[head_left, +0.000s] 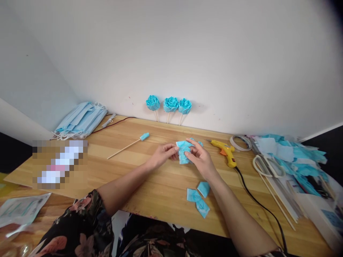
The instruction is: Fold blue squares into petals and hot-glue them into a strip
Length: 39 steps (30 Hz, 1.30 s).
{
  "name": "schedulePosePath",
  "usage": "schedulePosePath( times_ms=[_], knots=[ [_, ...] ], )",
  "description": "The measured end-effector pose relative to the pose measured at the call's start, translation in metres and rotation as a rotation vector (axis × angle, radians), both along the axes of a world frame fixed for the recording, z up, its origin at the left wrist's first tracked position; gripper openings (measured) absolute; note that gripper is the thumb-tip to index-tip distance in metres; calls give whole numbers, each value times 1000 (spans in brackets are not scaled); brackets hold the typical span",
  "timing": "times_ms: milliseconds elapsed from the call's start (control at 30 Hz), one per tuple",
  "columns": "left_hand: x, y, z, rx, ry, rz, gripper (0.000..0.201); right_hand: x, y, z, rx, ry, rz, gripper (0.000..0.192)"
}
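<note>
- Resting at the middle of the wooden table [150,185], a small bundle of blue fabric pieces [183,151] sits between both hands, just off the surface or touching it; I cannot tell which.
- It looks light, soft and floppy, likely to slip apart if loosely held; a pinch at the gathered edges seems the safest hold.
- From the left, the left hand [162,155] pinches the bundle's edge, fingers narrowly closed on it.
- On the right side, the right hand [200,159] curls over the bundle, fingertips pressing its top, also narrowly closed on the fabric.
- Nearer the table's front edge lie three loose cut squares [199,197] of the same blue material.
- Just right of the hands sits a yellow glue gun [226,151], its black cord trailing toward the near edge.
- To the left lies a wooden stick [128,145] with a blue tip.
- Against the far wall stand three finished blue roses [169,104] on sticks.
- A stack of face masks [80,119] lies far left; scissors [268,167] and blue scraps lie to the right.
</note>
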<state>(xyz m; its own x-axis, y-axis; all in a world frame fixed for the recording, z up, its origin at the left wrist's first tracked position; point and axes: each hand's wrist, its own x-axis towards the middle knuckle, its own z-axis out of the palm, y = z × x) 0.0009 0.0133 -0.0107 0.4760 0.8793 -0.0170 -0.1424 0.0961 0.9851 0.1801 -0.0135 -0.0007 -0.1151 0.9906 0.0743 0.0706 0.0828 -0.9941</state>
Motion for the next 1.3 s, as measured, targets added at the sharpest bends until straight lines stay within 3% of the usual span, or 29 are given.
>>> schedulePosePath(
  times_ms=[233,400,567,767,933,1300],
  knots=[
    [1,3,-11,15,43,8,41,1,-2,0,16,-60,-9,45],
    [2,-1,-10,81,92,-26,38,1,-2,-3,-14,-86,99,52],
    [2,-3,-9,106,80,-76,37,1,-3,2,5,-118,103,47],
    [1,1,-6,51,49,-33,39,5,-1,2,44,-154,-22,42],
    [-2,2,-3,10,26,3,41,6,1,1,7,-60,-4,52],
    [1,-1,-2,-93,-110,-131,49,6,0,3,82,-10,-135,49]
  ],
)
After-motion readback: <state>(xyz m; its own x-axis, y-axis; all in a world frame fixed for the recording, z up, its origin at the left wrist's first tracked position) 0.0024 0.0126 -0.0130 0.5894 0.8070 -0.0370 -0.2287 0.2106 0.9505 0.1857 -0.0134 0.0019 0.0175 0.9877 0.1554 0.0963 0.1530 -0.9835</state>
